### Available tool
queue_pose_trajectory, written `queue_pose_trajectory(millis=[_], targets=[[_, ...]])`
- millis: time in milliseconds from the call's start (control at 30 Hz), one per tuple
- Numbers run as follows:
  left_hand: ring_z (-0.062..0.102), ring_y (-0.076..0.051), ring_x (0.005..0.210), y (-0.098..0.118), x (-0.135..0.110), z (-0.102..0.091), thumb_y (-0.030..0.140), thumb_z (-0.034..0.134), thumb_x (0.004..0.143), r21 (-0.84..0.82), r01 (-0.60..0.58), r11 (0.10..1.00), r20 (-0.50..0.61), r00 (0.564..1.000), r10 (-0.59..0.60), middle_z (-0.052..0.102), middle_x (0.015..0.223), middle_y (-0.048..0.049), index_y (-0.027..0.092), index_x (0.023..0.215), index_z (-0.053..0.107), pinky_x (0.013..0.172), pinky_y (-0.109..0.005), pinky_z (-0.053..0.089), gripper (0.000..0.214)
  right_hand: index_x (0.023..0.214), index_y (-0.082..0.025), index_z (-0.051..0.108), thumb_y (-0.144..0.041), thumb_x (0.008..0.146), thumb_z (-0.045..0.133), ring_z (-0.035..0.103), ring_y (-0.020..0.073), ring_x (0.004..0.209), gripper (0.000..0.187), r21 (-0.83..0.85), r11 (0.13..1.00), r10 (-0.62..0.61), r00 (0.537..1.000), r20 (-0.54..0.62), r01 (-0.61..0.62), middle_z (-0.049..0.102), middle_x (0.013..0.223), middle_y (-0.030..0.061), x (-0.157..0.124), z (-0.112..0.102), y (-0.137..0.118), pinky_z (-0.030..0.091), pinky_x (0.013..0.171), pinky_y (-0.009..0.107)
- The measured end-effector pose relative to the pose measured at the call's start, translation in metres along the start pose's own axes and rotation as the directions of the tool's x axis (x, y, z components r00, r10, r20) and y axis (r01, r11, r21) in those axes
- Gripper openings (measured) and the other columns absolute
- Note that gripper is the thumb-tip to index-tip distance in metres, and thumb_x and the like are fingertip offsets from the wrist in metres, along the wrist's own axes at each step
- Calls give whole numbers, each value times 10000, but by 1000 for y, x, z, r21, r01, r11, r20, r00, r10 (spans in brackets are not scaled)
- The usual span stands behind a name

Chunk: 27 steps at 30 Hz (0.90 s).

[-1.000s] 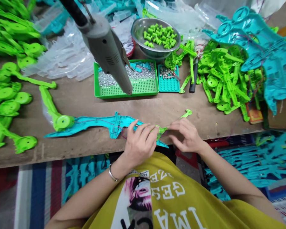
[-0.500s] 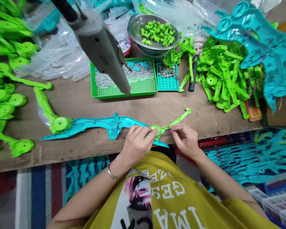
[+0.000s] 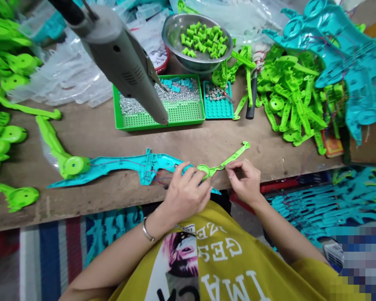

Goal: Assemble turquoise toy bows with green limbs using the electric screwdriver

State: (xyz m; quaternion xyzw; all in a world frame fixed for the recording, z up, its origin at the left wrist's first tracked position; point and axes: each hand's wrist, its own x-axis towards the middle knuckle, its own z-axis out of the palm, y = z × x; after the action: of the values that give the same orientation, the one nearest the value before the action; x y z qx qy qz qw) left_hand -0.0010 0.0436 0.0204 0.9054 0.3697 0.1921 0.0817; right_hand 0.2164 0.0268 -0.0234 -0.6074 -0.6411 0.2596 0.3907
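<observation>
A long teal plastic bow body (image 3: 119, 165) lies along the front of the wooden bench (image 3: 191, 142), with a green limb (image 3: 61, 152) fitted at its left end. My left hand (image 3: 188, 192) presses down on the bow's right end, fingers curled beside the round end of a thin green arm piece (image 3: 228, 159). My right hand (image 3: 242, 179) pinches that green arm piece near its middle. Thin dark wires trail from the bow under my left hand.
A grey powered screwdriver (image 3: 125, 62) hangs over the bench. Behind it sit a green tray of screws (image 3: 159, 113), a small teal tray (image 3: 217, 104), a steel bowl of green bits (image 3: 197, 42) and heaps of green parts (image 3: 294, 104) and teal parts (image 3: 347, 62).
The green arm piece has come out from under my hands and lies flatter on the bench. My right hand has slid left along it to a pinch. My left hand stays on the bow's end.
</observation>
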Motion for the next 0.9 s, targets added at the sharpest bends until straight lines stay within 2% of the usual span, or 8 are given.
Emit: queue_pose_trajectory(millis=[133,200,333,433,533,700,900], targets=[[614,-229,951,10,14,6,187,547,943,-18,72,997,-18,997,-72,720,1016,-74,150,1124,676,1022,-456,415,226,845,-255,605,-192,876,603,639,218,806,70,-50,998,33,999,-21,-34,692,822,37,2,2,-2,534,747,390],[608,-243,981,11,22,13,170,536,943,-5,90,996,17,996,-90,712,1032,-84,147,1185,657,1017,-454,424,271,831,-249,598,-186,875,595,609,206,766,77,-56,997,52,998,-21,-53,671,800,32,3,3,-3,519,721,376],[598,-244,913,5,28,29,223,543,967,-7,26,1000,99,995,-25,692,953,-67,154,1183,660,949,-442,452,255,818,-234,601,-177,870,599,569,190,737,78,-53,996,76,997,-12,-77,637,782,25,3,3,0,488,706,359],[586,-236,880,0,24,36,251,531,991,-11,-15,1000,126,992,16,670,909,-59,129,1255,622,834,-394,471,305,813,-229,622,-187,870,630,552,186,731,71,-85,994,62,997,-36,-65,633,759,17,4,1,5,469,696,350],[573,-237,885,-2,21,36,267,522,1003,-8,-38,999,189,981,39,661,940,-68,110,1313,579,762,-369,466,352,818,-231,646,-209,879,662,557,178,722,67,-101,995,2,997,-75,-10,660,757,10,8,0,10,466,687,340],[560,-241,905,0,24,33,256,473,1023,32,-78,996,288,955,65,628,954,-84,69,1337,533,765,-379,467,370,807,-227,653,-194,881,667,580,168,711,82,-145,988,-56,997,-56,47,689,766,6,15,-1,12,477,702,342],[548,-231,870,-2,26,36,188,450,1018,96,-177,980,292,946,142,605,921,-74,35,1306,536,702,-361,443,337,809,-207,675,-191,856,667,566,126,609,50,-105,990,81,993,-91,-91,623,712,-7,19,-11,14,483,594,280]])
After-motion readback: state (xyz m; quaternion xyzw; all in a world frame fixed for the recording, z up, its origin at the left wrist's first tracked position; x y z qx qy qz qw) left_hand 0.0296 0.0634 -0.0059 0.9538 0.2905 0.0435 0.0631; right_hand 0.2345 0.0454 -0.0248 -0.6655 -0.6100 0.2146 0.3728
